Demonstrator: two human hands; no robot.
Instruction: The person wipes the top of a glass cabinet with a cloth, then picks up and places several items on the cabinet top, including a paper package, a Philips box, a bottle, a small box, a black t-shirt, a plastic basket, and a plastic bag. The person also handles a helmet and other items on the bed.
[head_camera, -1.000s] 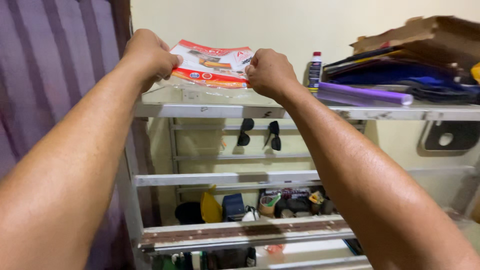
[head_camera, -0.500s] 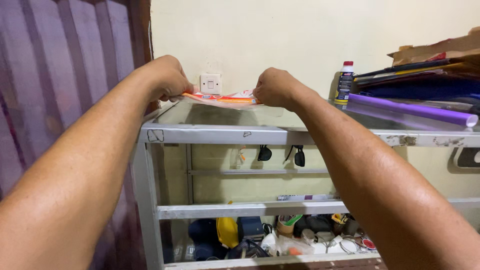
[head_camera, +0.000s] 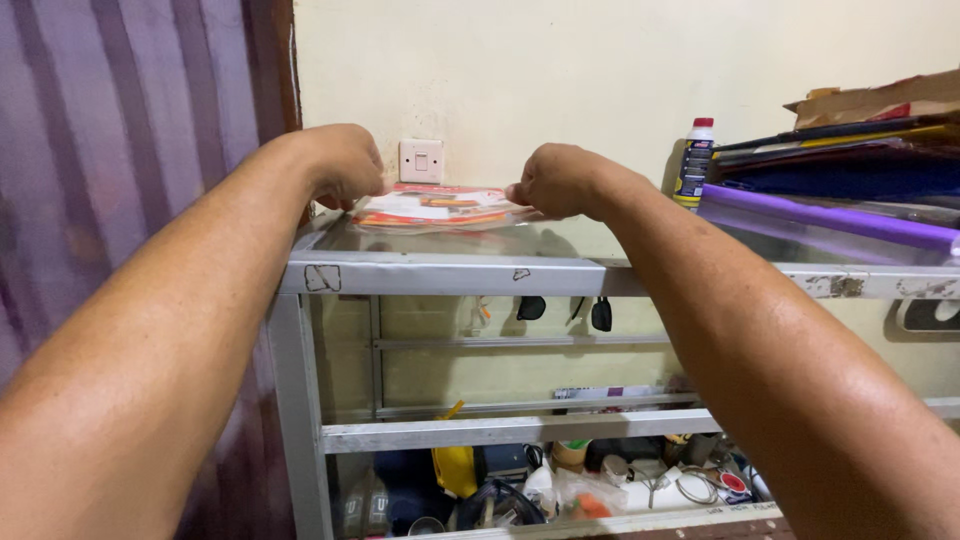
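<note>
Both of your hands sit at the ends of the flat packet (head_camera: 437, 206), which lies on the glass top of the metal rack (head_camera: 450, 275), just in front of the white wall switch (head_camera: 421, 160). Your left hand (head_camera: 340, 165) is curled over the packet's left end, fingers tucked down out of sight, so you appear to be pinching that edge, though the actual grip is hidden behind the knuckles. Your right hand (head_camera: 555, 180) is closed in a loose fist at the packet's right end, fingertips touching or gripping the clear wrapper there; which of the two I cannot tell.

The packet is orange, red and white, in a clear sleeve, and its long axis runs left to right, parallel to the rack's front rail. It lies between your hands, so neither hand is nearer than the other; each meets its own end.

To the right of the packet, well apart from it, a small bottle with a red cap (head_camera: 693, 162) stands against the wall, and past that lies a stack of purple and dark folders (head_camera: 830, 190) with cardboard on top. Below the packet, the rack's lower shelf holds a clutter of things: a yellow container (head_camera: 455, 468), cables, small tubs. Left of the rack hangs a purple curtain (head_camera: 110, 150).
</note>
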